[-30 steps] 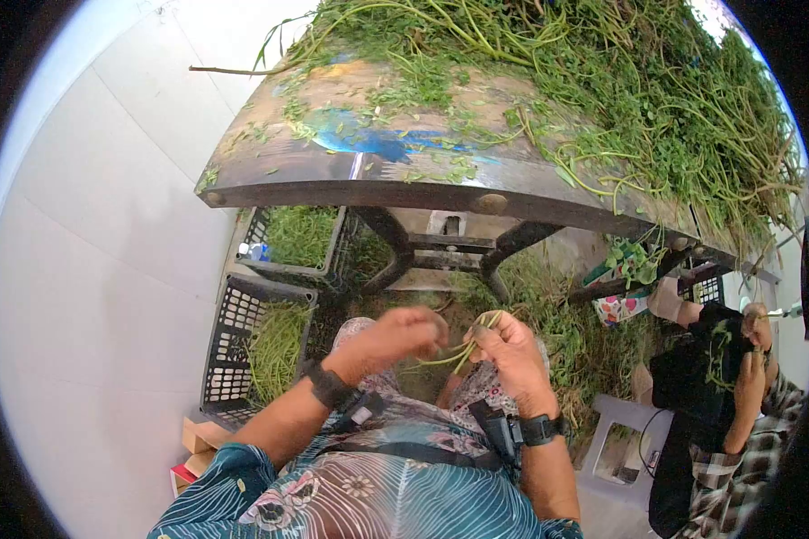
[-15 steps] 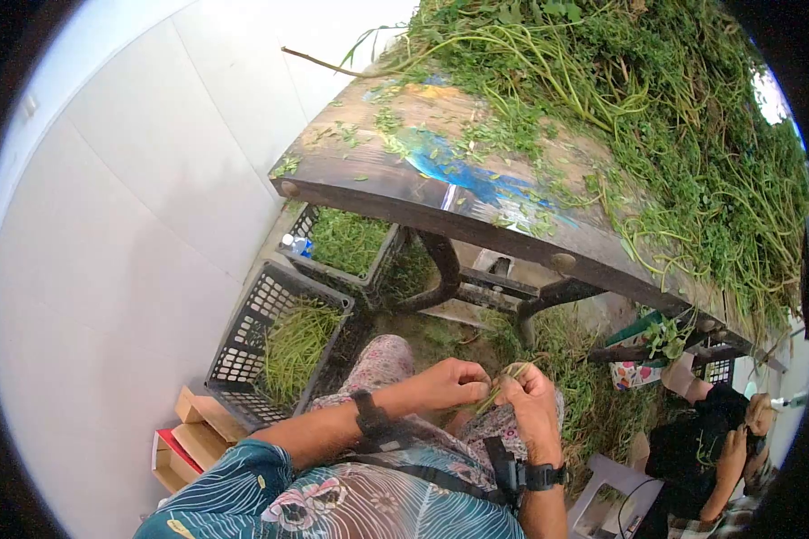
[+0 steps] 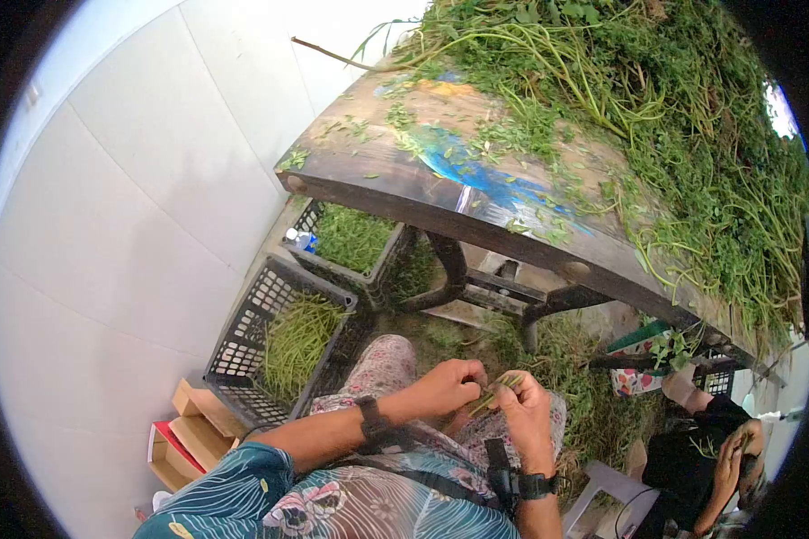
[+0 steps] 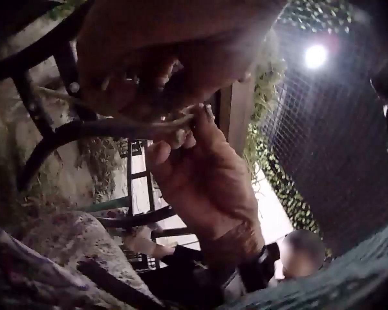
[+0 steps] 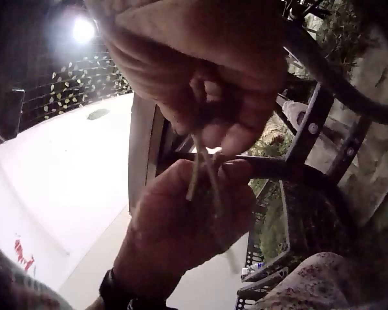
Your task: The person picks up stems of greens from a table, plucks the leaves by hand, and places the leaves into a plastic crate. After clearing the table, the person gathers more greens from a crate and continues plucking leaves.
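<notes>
Several short green stems (image 3: 497, 393) are pinched between the thumb and fingers of the right hand (image 3: 527, 411), above the lap. Close beside it is the left hand (image 3: 442, 388), its fingers curled and its fingertips at the stems' near side. In the right wrist view, stems (image 5: 195, 174) run down from the right hand (image 5: 200, 71) across the left hand (image 5: 184, 226), whose thumb and finger pinch at them. The left wrist view shows a stem (image 4: 178, 121) between the left hand (image 4: 174, 51) and the right hand (image 4: 210, 184); the left fingertips are partly in shadow there.
A wooden table (image 3: 360, 166) bears a heap of leafy greens (image 3: 692, 126). Left of the knees, a black crate (image 3: 235, 337) holds cut stems, with a second crate of leaves (image 3: 355, 238) behind. Cardboard boxes (image 3: 202, 418) stand at lower left; another person's hands (image 3: 735, 454) are at right.
The head view has turned, so the table and crates appear farther right. The left hand, blurred and apart from the stems a second ago, is now close against the right hand's stems.
</notes>
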### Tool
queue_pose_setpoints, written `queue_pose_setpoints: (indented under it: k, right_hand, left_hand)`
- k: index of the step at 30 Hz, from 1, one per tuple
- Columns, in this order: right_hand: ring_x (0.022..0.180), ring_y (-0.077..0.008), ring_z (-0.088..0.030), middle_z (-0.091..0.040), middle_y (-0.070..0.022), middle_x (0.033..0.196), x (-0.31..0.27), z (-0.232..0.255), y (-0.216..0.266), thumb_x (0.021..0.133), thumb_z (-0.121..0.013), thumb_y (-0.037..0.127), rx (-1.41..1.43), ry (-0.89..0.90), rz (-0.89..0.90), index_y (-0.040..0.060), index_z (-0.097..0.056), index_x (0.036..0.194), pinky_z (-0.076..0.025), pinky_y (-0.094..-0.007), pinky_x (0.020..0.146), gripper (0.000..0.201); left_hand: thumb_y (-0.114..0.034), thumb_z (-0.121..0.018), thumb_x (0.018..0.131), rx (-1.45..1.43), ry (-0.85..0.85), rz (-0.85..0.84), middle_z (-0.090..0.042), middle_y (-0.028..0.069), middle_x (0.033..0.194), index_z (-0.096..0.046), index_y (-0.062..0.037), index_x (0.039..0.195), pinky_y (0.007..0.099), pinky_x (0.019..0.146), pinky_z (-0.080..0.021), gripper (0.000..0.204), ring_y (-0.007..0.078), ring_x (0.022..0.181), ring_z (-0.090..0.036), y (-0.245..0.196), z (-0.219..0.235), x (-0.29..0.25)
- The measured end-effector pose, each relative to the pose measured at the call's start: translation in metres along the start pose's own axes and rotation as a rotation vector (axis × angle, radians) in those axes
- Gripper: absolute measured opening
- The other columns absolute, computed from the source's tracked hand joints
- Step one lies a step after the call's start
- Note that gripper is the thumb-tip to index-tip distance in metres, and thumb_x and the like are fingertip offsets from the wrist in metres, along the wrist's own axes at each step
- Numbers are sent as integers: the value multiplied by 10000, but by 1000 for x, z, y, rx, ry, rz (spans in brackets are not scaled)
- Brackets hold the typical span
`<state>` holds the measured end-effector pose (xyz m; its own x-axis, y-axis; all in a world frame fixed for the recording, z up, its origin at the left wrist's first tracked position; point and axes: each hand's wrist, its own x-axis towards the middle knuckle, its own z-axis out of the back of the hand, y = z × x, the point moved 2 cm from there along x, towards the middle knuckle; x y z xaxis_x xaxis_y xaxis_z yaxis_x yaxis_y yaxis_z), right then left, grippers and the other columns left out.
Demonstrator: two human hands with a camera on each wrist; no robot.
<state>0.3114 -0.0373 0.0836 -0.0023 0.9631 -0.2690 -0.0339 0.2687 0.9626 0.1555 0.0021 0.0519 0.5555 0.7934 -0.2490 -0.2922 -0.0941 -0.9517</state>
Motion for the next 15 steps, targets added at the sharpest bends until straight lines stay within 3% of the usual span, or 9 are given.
queue_pose_setpoints:
  k: [1, 4, 6, 7, 8, 11, 13, 15]
  right_hand:
    - [629, -93, -545, -577, -27, 778, -1, -2, 4, 841, -554, 101, -9, -2, 36, 32, -521, 876, -457, -231, 575, 83]
    - [626, -99, -546, -577, -32, 794, 2, 9, 12, 848, -563, 130, 210, -144, 91, 45, -521, 882, -472, -240, 574, 101]
    - [616, -100, -546, -578, -33, 788, 5, 30, 3, 850, -567, 141, 287, -183, 48, 47, -523, 892, -478, -241, 568, 111]
    - [611, -101, -546, -579, -33, 785, 6, 39, -2, 852, -568, 146, 326, -201, 26, 49, -524, 898, -480, -242, 565, 116]
    - [578, -98, -538, -577, -26, 749, 6, 43, -6, 849, -577, 148, 304, -215, -41, 52, -532, 891, -472, -231, 542, 115]
    - [551, -92, -530, -573, -21, 709, 3, 51, -30, 840, -590, 147, 217, -168, -109, 52, -536, 864, -467, -227, 529, 112]
    - [541, -91, -525, -570, -21, 695, 2, 51, -36, 833, -599, 151, 218, -177, -120, 53, -536, 846, -466, -226, 522, 118]
    - [537, -90, -524, -570, -22, 690, 1, 51, -42, 827, -605, 152, 240, -202, -131, 53, -535, 834, -465, -226, 518, 122]
  left_hand:
    - [-94, -511, 738, -54, -14, 25, -582, 76, 760, -568, -2, 854, 285, 636, -437, 159, 155, 714, -547, 3, 0, 2]
    - [-80, -529, 727, -577, -131, 292, -564, 42, 762, -564, -17, 827, 267, 603, -430, 123, 152, 695, -537, 26, 17, 0]
    - [-65, -535, 725, -904, -111, 322, -557, 32, 772, -560, -30, 806, 265, 588, -428, 92, 148, 692, -531, 60, 32, 5]
    - [-57, -538, 723, -1067, -102, 334, -554, 27, 776, -559, -36, 795, 264, 581, -428, 77, 145, 691, -528, 55, 40, 2]
    - [-34, -526, 749, -1015, -215, 385, -554, 37, 793, -553, -42, 817, 302, 592, -440, 74, 173, 714, -531, 51, 46, -5]
    - [-73, -537, 783, 637, -193, -558, -555, 48, 802, -543, -40, 881, 344, 654, -445, 103, 219, 762, -533, 50, 96, 2]
    - [-175, -563, 807, 768, -285, -396, -579, 52, 872, -537, -26, 1005, 366, 715, -427, 249, 223, 802, -524, 50, 148, 21]
    - [-230, -560, 824, -191, -768, 4, -594, 48, 978, -522, -21, 1117, 336, 776, -408, 361, 189, 891, -519, -5, 169, 15]
